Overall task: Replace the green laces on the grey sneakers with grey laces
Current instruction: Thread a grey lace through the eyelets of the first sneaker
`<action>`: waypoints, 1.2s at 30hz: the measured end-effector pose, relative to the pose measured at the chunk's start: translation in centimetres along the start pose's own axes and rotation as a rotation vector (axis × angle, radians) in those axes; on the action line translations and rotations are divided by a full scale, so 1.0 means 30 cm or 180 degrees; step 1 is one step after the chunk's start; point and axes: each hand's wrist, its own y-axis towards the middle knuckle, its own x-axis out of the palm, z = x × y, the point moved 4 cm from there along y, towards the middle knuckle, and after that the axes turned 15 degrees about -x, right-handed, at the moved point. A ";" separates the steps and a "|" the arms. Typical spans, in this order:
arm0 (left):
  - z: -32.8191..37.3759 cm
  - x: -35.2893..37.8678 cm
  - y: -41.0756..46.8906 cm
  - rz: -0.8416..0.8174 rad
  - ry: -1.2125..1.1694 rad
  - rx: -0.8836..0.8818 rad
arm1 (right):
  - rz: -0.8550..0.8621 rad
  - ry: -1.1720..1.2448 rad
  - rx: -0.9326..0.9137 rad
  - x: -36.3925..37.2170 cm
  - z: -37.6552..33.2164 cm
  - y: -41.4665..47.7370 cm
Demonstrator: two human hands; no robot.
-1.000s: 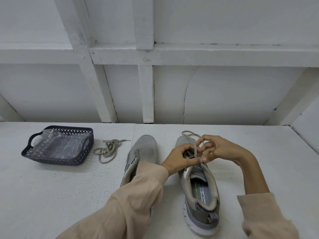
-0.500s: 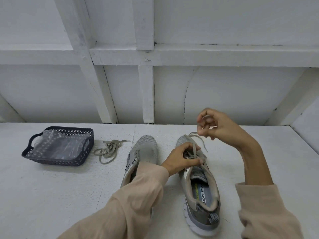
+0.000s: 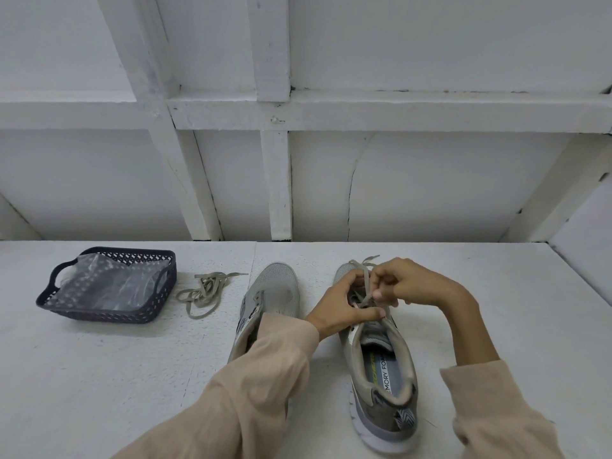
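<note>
Two grey sneakers stand side by side on the white table, toes pointing away. The left sneaker has no lace and my left sleeve covers its heel. The right sneaker is partly laced with a greyish lace. My left hand grips the right sneaker at its eyelets. My right hand pinches the lace just above the eyelets, its free end sticking up past the toe. A loose olive-grey lace lies bunched on the table left of the sneakers.
A dark perforated plastic basket holding a clear plastic bag sits at the left of the table. A white wall with beams rises behind the table's far edge.
My right hand rose, pulling the lace up and out, then came back down to the eyelets beside my left hand. The left hand stayed on the right sneaker.
</note>
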 end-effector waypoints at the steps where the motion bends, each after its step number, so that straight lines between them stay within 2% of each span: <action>1: 0.002 0.001 0.000 0.0013 0.0030 0.0001 | 0.0141 0.0002 -0.0136 -0.007 -0.016 0.008; 5: 0.010 -0.001 -0.005 0.0069 0.0077 -0.0027 | 0.0288 -0.0125 -0.0477 -0.005 -0.073 0.031; 10: 0.008 -0.006 -0.008 0.0113 0.0135 -0.0048 | 0.0664 0.0271 -0.0775 -0.047 -0.150 0.027; 18: 0.017 -0.004 -0.014 0.0036 0.0139 -0.0106 | 0.0833 0.0527 -0.0863 -0.028 -0.158 0.033; 21: 0.022 -0.005 -0.019 0.0036 0.0109 -0.0136 | 0.0871 0.0353 -0.0802 -0.038 -0.155 0.044; 26: 0.026 -0.012 -0.017 0.0073 -0.0034 0.0003 | 0.1194 0.0101 -0.0682 -0.092 -0.143 0.056; 29: 0.040 -0.028 -0.015 0.0206 -0.0360 0.0045 | 0.1451 0.0362 -0.0767 -0.111 -0.139 0.055; 36: 0.138 -0.093 0.003 0.0197 -0.0904 0.0003 | 0.1569 0.0570 -0.0847 -0.101 -0.089 0.054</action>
